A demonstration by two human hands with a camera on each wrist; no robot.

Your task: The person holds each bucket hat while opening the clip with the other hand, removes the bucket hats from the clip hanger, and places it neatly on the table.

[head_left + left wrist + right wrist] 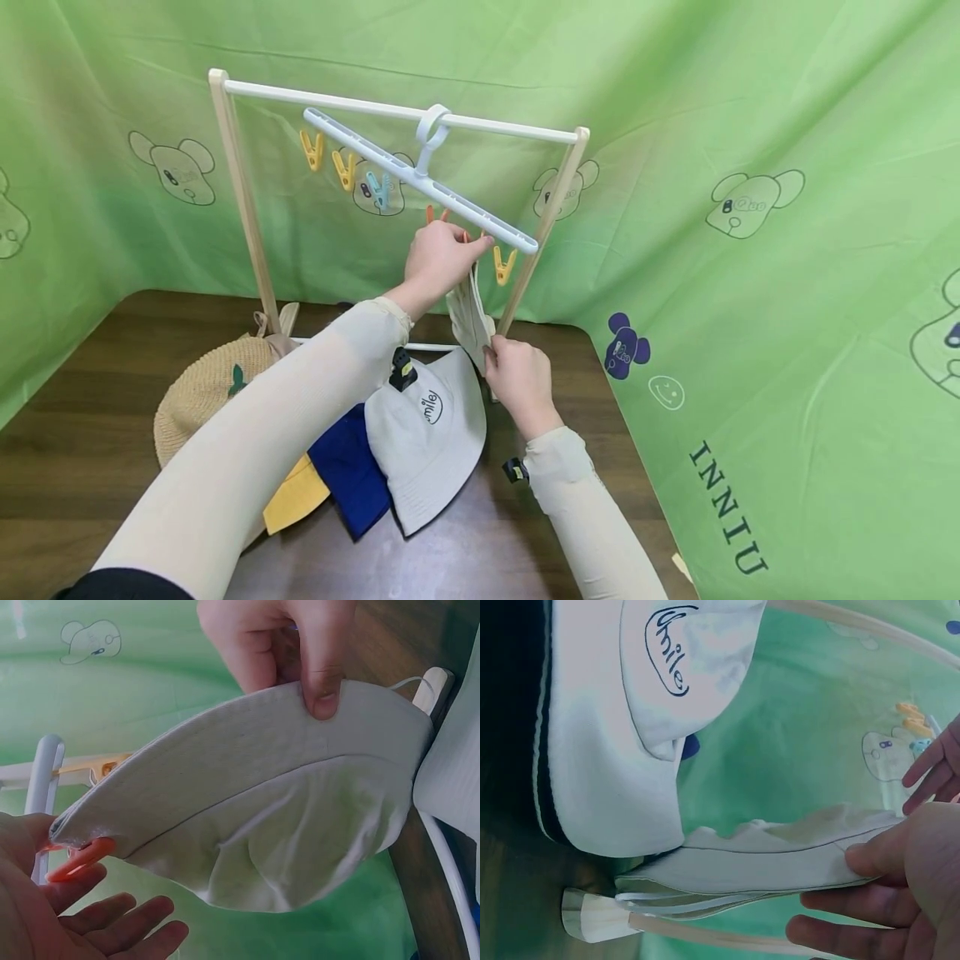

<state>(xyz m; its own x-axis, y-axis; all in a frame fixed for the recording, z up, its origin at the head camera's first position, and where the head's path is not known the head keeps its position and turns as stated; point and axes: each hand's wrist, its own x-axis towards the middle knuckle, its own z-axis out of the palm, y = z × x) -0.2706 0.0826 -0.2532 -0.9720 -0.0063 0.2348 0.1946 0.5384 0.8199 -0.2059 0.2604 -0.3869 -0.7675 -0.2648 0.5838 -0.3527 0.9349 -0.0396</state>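
A cream bucket hat (467, 315), folded flat, hangs below the light blue clip hanger (480, 215). My left hand (438, 257) is up at the hanger. In the left wrist view its thumb and index finger pinch an orange clothespin (82, 859) at the end of the brim; the other fingers are spread. My right hand (520, 375) pinches the brim of the same hat lower down, with its thumb (324, 694) on the outer side. Whether the clothespin's jaws bite the cloth is hard to see.
The hanger hooks over the white bar (315, 97) of a wooden rack. Yellow clothespins (344, 170) and a blue clothespin (378, 191) dangle from it. On the table lie a white "smile" hat (427, 433), a navy hat (351, 471), a yellow hat (296, 498) and a straw hat (202, 392).
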